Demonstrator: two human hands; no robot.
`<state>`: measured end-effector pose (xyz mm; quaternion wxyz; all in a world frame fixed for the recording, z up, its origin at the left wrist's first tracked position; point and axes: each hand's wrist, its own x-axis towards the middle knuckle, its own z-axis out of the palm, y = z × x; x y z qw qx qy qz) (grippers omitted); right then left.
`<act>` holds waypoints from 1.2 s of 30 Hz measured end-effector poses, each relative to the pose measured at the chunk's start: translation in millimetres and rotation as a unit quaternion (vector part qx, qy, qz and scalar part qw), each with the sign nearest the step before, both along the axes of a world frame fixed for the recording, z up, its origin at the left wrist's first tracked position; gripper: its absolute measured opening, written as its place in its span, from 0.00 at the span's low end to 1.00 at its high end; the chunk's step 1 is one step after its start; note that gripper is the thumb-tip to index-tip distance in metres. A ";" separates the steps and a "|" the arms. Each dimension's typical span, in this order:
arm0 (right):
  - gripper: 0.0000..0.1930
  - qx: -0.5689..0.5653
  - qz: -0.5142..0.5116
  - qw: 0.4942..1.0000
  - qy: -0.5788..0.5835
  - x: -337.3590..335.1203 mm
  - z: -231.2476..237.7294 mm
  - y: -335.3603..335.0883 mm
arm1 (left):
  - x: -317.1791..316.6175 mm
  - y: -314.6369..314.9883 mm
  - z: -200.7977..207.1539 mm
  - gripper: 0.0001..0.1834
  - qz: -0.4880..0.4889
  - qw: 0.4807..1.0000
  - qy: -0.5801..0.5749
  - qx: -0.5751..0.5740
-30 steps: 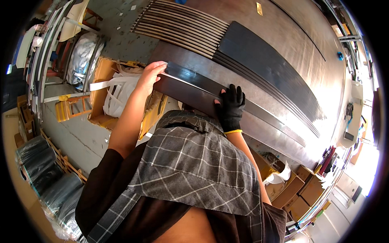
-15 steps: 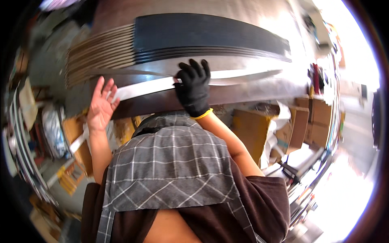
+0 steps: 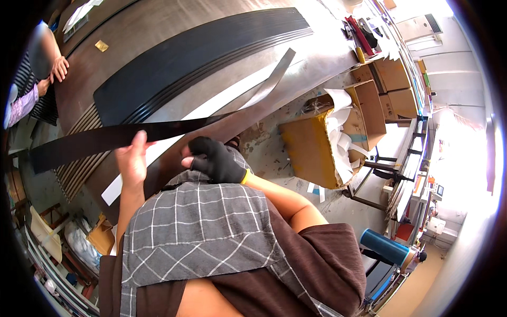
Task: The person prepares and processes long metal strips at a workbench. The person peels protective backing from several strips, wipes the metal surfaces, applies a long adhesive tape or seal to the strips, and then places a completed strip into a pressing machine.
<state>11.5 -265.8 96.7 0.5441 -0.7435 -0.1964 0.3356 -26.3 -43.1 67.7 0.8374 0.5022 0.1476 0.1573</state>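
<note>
My bare left hand (image 3: 132,161) holds a long dark flexible strip (image 3: 84,143), its thumb on the near face and its fingers mostly hidden behind. The strip is raised and bowed, crossing above the table from far left toward a lighter, shiny end at upper right. My right hand (image 3: 215,160), in a black glove with bare fingertips showing, is curled in front of my apron, apart from the strip; nothing shows in it. Under the dark strip, a white strip (image 3: 224,99) lies diagonally along the table edge. Beyond it is a neat stack of black strips (image 3: 206,55).
The brown table (image 3: 317,68) reaches away from me. Another person's hand (image 3: 59,68) rests on its far left edge. Open cardboard boxes (image 3: 306,150), one stuffed with white sheets, stand on the floor at right. A blue roll (image 3: 383,245) is at lower right.
The view has swung right. The dark strip, earlier at my right hand, is now raised in my left hand, which was open before. My right hand has drawn back toward my waist and curled.
</note>
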 end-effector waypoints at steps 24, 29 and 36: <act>0.05 0.209 -0.565 0.795 0.066 379.2 -108.9 -299.7 | 52.5 40.6 -84.5 0.11 0.194 0.964 0.179 -0.036; 0.06 0.223 -0.536 0.809 0.094 418.1 -115.1 -326.8 | 88.0 17.0 -81.9 0.11 0.213 0.961 0.169 -0.045; 0.07 0.119 -0.438 0.879 0.145 508.2 -110.2 -359.0 | 132.9 -7.1 -79.4 0.11 0.231 0.962 0.125 -0.068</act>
